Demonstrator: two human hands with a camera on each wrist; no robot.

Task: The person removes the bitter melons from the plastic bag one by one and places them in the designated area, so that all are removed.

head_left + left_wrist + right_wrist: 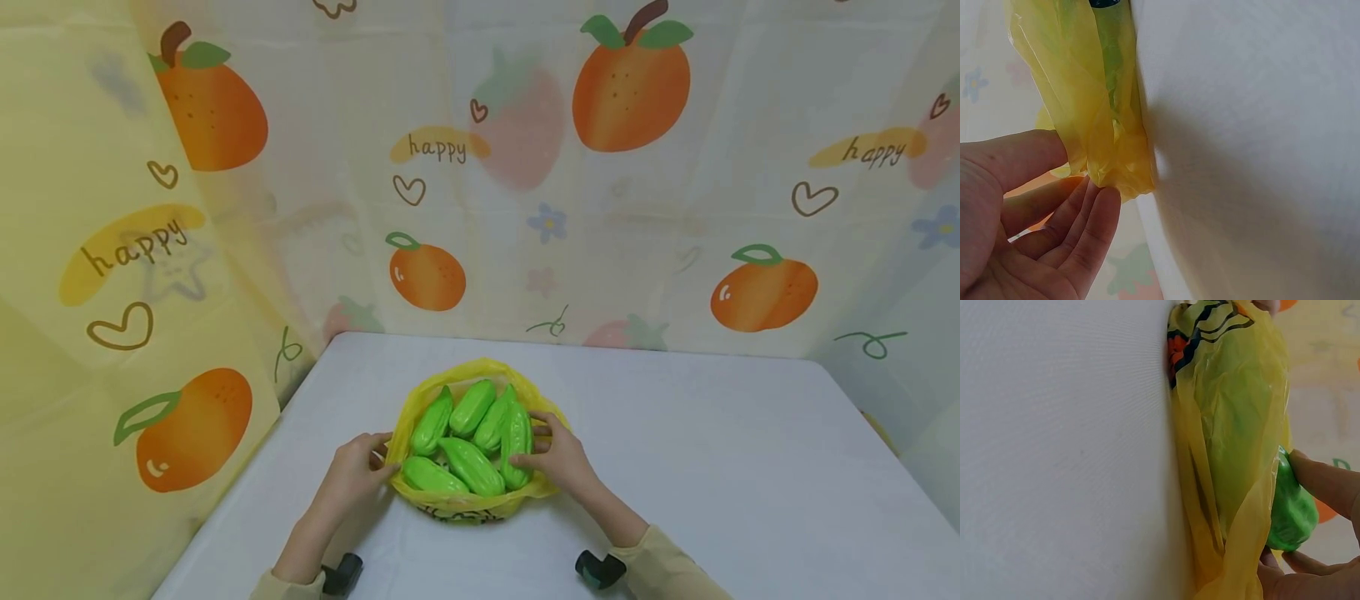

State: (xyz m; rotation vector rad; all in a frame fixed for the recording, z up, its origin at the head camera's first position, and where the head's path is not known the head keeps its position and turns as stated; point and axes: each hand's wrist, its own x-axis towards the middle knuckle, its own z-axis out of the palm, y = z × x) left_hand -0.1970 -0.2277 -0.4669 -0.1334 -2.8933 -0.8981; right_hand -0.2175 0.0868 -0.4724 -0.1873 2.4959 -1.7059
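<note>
A yellow plastic bag (483, 504) sits on the white table with its mouth spread wide. Inside lie several glossy green, gourd-shaped vegetables (472, 467). My left hand (352, 471) holds the bag's left side, its thumb and fingertips at the thin plastic (1085, 81). On the other side, my right hand (566, 458) grips the rightmost green gourd (515, 442) between thumb and fingers, at the bag's right rim. In the right wrist view that gourd (1291, 512) shows beyond the yellow plastic; part of it is hidden behind the bag.
A white cloth covers the table (697, 467). Behind it and to the left hangs a curtain (525, 267) printed with oranges, hearts and the word "happy". Dark devices (600, 571) are strapped at both wrists. Dark print marks the bag's front.
</note>
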